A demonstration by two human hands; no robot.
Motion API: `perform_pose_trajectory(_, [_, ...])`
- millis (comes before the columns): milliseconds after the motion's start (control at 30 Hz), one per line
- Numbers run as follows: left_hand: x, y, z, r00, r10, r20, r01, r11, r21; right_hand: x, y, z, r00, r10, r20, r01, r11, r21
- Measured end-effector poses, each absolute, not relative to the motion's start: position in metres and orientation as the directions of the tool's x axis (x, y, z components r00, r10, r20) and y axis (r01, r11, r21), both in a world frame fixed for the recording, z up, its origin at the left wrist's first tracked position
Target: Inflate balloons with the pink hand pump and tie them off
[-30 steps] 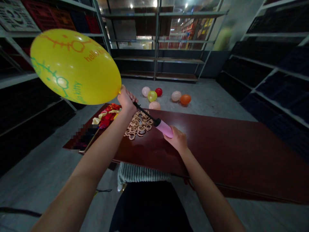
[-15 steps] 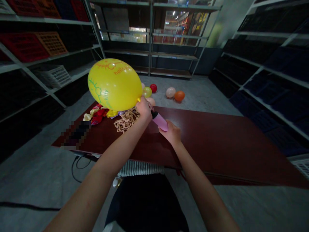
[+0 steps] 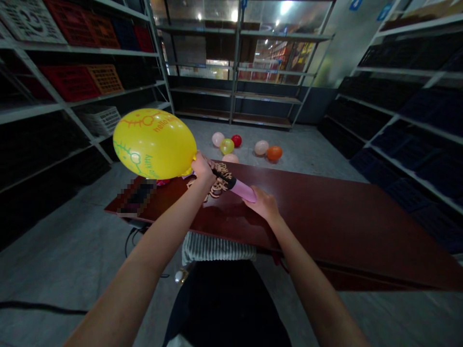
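We pinch left hand (image 3: 203,168) fingers shut on the neck of the yellow balloon (image 3: 155,143), at 9 o'clock of that hand, by the table (image 3: 325,217); right hand (image 3: 265,205) grips the pink hand pump (image 3: 243,190). Risk: a loosened pinch lets the neck slip off, venting air.

Dim room; bright ceiling lights (image 3: 285,6) far back; edges bowed, perhaps slightly soft.

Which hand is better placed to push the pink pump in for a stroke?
Probably the right hand: it grips the pink pump at its rear end. The left hand is occupied, pinching the neck of the yellow balloon on the nozzle.
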State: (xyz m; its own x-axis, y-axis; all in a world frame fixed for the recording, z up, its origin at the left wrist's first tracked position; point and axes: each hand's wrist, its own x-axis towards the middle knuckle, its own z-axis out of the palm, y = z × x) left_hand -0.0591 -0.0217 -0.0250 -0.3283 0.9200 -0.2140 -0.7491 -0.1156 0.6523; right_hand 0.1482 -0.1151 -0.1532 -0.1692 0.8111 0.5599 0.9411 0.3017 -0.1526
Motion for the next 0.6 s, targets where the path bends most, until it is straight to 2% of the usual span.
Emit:
perform_pose_trajectory(100, [-0.083, -0.016, -0.010, -0.394, 0.900, -0.187, -0.730, -0.183, 0.658, 0.147, -0.117, -0.151, -0.180, 0.810, 0.558, 0.937, 0.314, -0.155])
perform_pose_trajectory(300, [-0.112, 0.004, 0.013, -0.393, 0.903, -0.174, -0.716, -0.182, 0.674, 0.149, -0.113, -0.157, -0.178, 0.780, 0.600, 0.928, 0.335, -0.160])
perform_pose_trajectory(600, [-0.057, 0.020, 0.018, -0.367, 0.928, -0.061, -0.675, -0.221, 0.704, 0.156, -0.108, -0.161, -0.048, 0.756, 0.653, 0.943, 0.249, -0.219])
